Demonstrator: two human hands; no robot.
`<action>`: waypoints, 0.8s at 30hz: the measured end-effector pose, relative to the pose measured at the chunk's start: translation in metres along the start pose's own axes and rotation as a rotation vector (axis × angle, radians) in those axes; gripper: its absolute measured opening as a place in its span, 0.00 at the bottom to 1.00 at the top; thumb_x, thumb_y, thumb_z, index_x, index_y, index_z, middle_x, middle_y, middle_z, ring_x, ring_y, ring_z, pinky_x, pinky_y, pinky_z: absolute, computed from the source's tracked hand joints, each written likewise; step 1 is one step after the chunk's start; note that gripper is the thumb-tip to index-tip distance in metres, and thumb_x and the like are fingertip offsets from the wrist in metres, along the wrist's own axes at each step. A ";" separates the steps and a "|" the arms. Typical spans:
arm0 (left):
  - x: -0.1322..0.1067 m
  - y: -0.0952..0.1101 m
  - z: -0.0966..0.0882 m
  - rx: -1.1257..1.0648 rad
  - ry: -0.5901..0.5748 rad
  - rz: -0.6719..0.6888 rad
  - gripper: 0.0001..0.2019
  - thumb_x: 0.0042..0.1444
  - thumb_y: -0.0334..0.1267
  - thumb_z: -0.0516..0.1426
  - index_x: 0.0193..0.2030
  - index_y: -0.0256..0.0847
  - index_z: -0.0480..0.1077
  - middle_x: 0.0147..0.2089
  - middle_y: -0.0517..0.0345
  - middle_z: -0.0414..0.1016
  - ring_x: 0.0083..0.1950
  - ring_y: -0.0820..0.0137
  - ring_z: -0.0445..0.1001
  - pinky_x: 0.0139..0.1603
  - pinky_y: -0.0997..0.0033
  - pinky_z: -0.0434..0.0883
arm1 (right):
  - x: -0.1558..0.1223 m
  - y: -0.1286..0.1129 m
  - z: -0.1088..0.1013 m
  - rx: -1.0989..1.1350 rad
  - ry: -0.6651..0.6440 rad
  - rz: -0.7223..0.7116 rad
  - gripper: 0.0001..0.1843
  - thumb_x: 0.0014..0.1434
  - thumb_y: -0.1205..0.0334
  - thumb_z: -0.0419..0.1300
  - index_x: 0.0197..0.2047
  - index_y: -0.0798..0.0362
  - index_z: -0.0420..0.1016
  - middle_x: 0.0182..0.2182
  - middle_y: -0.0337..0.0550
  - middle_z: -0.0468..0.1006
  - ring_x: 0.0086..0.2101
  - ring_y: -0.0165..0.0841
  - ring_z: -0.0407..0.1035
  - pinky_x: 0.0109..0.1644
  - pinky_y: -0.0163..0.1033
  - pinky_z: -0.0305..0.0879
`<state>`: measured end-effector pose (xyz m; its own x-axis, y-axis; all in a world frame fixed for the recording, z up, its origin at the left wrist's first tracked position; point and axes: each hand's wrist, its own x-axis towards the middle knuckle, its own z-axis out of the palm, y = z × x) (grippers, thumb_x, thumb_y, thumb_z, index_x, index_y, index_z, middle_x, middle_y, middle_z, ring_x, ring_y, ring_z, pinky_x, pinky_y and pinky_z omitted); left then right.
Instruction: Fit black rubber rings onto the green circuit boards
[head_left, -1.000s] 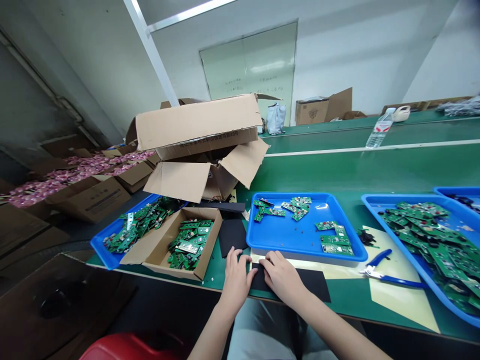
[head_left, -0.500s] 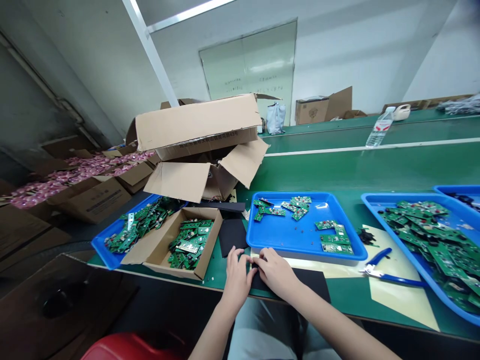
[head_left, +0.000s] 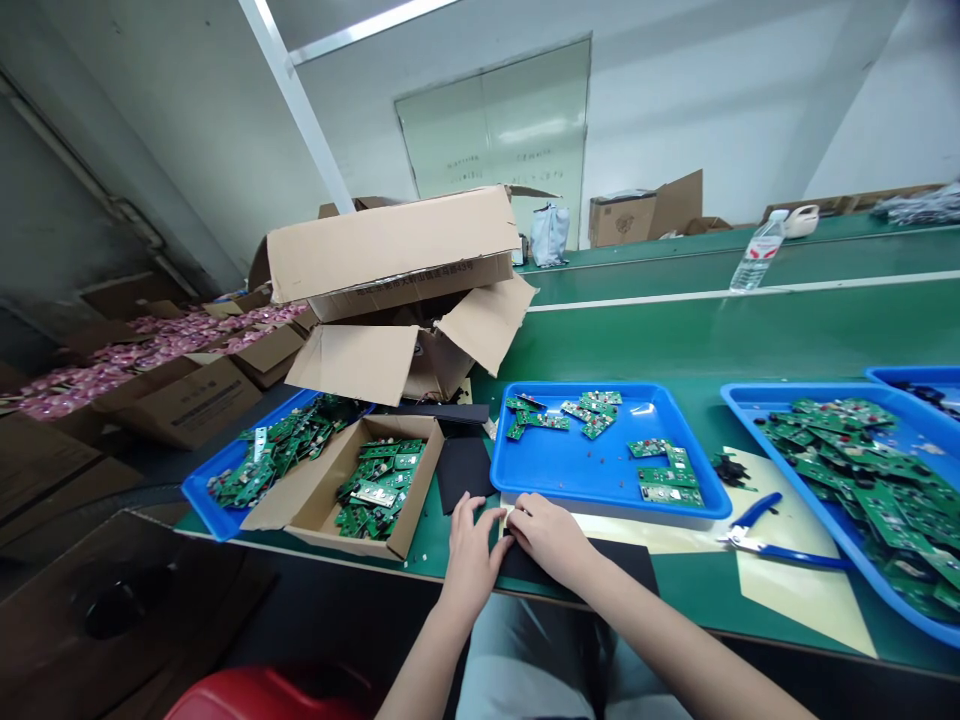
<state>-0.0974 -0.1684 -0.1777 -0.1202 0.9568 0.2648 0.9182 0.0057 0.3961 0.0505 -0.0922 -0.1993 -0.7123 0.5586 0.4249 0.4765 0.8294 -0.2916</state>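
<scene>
At the front edge of the green table, my left hand and my right hand meet fingertip to fingertip. Both have bent fingers, closed around a small spot over a black sheet. Whatever is pinched there is hidden by the fingers. Just beyond my hands lies a blue tray holding several green circuit boards. Another black sheet rests to the left of the tray, close to my left fingertips.
An open cardboard box of circuit boards stands left, beside another blue tray. Blue-handled cutters lie right on yellowish paper, near a tray heaped with boards. Large cartons and a water bottle stand farther back.
My hands stay in nearly the same place, with only slight finger movement at the pinch. The view has shifted a little; trays and boards look unchanged.
</scene>
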 end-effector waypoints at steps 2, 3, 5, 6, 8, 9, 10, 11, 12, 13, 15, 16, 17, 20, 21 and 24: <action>0.000 -0.001 0.001 0.017 0.002 0.005 0.18 0.53 0.25 0.59 0.49 0.46 0.74 0.54 0.48 0.67 0.65 0.50 0.62 0.60 0.45 0.68 | 0.001 0.000 0.001 0.025 0.017 0.010 0.06 0.65 0.65 0.59 0.35 0.57 0.72 0.33 0.39 0.74 0.33 0.30 0.70 0.36 0.37 0.69; 0.000 -0.001 0.001 0.027 0.004 0.009 0.18 0.53 0.24 0.59 0.49 0.46 0.75 0.54 0.48 0.67 0.64 0.50 0.63 0.60 0.45 0.68 | 0.001 -0.001 0.001 0.042 0.027 0.016 0.06 0.65 0.65 0.59 0.35 0.57 0.72 0.33 0.39 0.74 0.33 0.30 0.70 0.36 0.37 0.69; 0.000 -0.002 0.002 0.047 0.011 0.019 0.19 0.53 0.25 0.59 0.49 0.47 0.75 0.54 0.48 0.68 0.64 0.50 0.64 0.59 0.45 0.69 | 0.001 -0.003 -0.002 0.084 0.052 0.033 0.06 0.64 0.66 0.59 0.33 0.56 0.71 0.31 0.39 0.73 0.33 0.30 0.70 0.36 0.37 0.69; -0.001 -0.002 0.002 0.058 0.016 0.026 0.18 0.53 0.25 0.60 0.49 0.47 0.76 0.54 0.48 0.68 0.63 0.50 0.64 0.59 0.46 0.70 | 0.001 -0.003 -0.004 0.109 0.068 0.046 0.06 0.63 0.68 0.58 0.32 0.56 0.70 0.30 0.39 0.73 0.33 0.31 0.71 0.36 0.37 0.69; -0.001 -0.001 0.001 0.084 0.030 0.042 0.18 0.53 0.26 0.60 0.50 0.47 0.76 0.53 0.48 0.69 0.63 0.50 0.65 0.58 0.45 0.70 | -0.002 -0.003 -0.013 0.163 0.104 0.083 0.06 0.60 0.71 0.56 0.31 0.54 0.69 0.29 0.41 0.74 0.32 0.32 0.71 0.36 0.36 0.69; -0.001 0.000 0.000 0.098 0.039 0.051 0.18 0.54 0.26 0.60 0.50 0.47 0.75 0.53 0.48 0.69 0.62 0.50 0.65 0.58 0.45 0.71 | -0.005 -0.001 -0.019 0.191 0.124 0.110 0.07 0.59 0.72 0.55 0.31 0.53 0.69 0.29 0.41 0.74 0.31 0.32 0.71 0.35 0.36 0.69; -0.001 0.001 -0.001 0.114 0.049 0.061 0.19 0.54 0.26 0.60 0.52 0.47 0.75 0.53 0.47 0.69 0.62 0.49 0.65 0.57 0.45 0.71 | -0.009 0.002 -0.026 0.220 0.146 0.143 0.07 0.59 0.72 0.54 0.31 0.52 0.69 0.27 0.41 0.74 0.29 0.32 0.71 0.34 0.36 0.70; -0.002 0.002 -0.003 0.130 0.061 0.073 0.20 0.55 0.26 0.59 0.53 0.47 0.74 0.53 0.46 0.68 0.62 0.49 0.66 0.57 0.44 0.71 | -0.014 0.007 -0.034 0.248 0.170 0.183 0.08 0.59 0.71 0.52 0.31 0.52 0.69 0.26 0.40 0.74 0.27 0.32 0.71 0.32 0.35 0.69; -0.002 0.004 -0.004 0.146 0.072 0.086 0.20 0.55 0.26 0.59 0.55 0.46 0.73 0.53 0.45 0.68 0.61 0.49 0.66 0.56 0.43 0.72 | -0.021 0.013 -0.043 0.274 0.196 0.229 0.08 0.59 0.70 0.51 0.32 0.52 0.69 0.25 0.40 0.74 0.24 0.31 0.70 0.30 0.35 0.69; -0.003 0.006 -0.005 0.163 0.082 0.103 0.20 0.56 0.26 0.58 0.55 0.45 0.72 0.54 0.44 0.68 0.61 0.49 0.66 0.55 0.43 0.72 | -0.029 0.020 -0.053 0.298 0.226 0.279 0.09 0.61 0.68 0.50 0.32 0.52 0.70 0.24 0.40 0.74 0.23 0.31 0.70 0.28 0.34 0.69; -0.004 0.010 -0.006 0.192 0.093 0.153 0.18 0.58 0.25 0.56 0.53 0.44 0.74 0.54 0.43 0.67 0.60 0.50 0.67 0.56 0.43 0.72 | -0.047 0.038 -0.075 0.332 0.292 0.384 0.11 0.62 0.63 0.49 0.32 0.53 0.70 0.24 0.42 0.75 0.23 0.32 0.71 0.25 0.34 0.69; -0.004 0.011 -0.007 0.205 0.092 0.187 0.18 0.58 0.24 0.54 0.51 0.45 0.75 0.55 0.44 0.67 0.60 0.51 0.67 0.56 0.44 0.72 | -0.057 0.047 -0.087 0.339 0.330 0.437 0.12 0.62 0.60 0.49 0.33 0.53 0.71 0.25 0.43 0.76 0.24 0.33 0.72 0.26 0.35 0.70; -0.005 0.013 -0.007 0.216 0.088 0.224 0.18 0.58 0.22 0.53 0.48 0.46 0.77 0.54 0.45 0.68 0.60 0.52 0.67 0.58 0.45 0.71 | -0.067 0.055 -0.101 0.344 0.363 0.485 0.12 0.62 0.58 0.50 0.33 0.53 0.71 0.26 0.45 0.77 0.24 0.34 0.73 0.26 0.35 0.71; -0.004 0.014 -0.006 0.248 0.066 0.325 0.23 0.54 0.17 0.51 0.44 0.49 0.78 0.52 0.48 0.71 0.59 0.54 0.69 0.59 0.46 0.71 | -0.094 0.066 -0.148 0.356 0.465 0.620 0.13 0.60 0.52 0.53 0.32 0.52 0.72 0.26 0.46 0.79 0.25 0.36 0.75 0.26 0.37 0.73; -0.003 0.013 -0.006 0.258 0.060 0.349 0.24 0.53 0.17 0.51 0.44 0.49 0.78 0.51 0.48 0.72 0.58 0.54 0.70 0.58 0.46 0.72 | -0.100 0.065 -0.165 0.396 0.537 0.697 0.12 0.58 0.52 0.57 0.32 0.51 0.74 0.28 0.48 0.80 0.27 0.39 0.77 0.25 0.38 0.73; 0.000 0.012 -0.007 0.284 0.053 0.396 0.25 0.52 0.17 0.51 0.45 0.48 0.78 0.50 0.46 0.72 0.56 0.54 0.72 0.55 0.48 0.74 | -0.115 0.056 -0.206 0.381 0.720 0.799 0.07 0.54 0.54 0.62 0.29 0.47 0.76 0.31 0.49 0.81 0.29 0.41 0.77 0.31 0.42 0.75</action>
<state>-0.0890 -0.1705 -0.1667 0.2466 0.8852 0.3944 0.9630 -0.2695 0.0029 0.2658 -0.1088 -0.0884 0.2443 0.9012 0.3580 0.3855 0.2485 -0.8886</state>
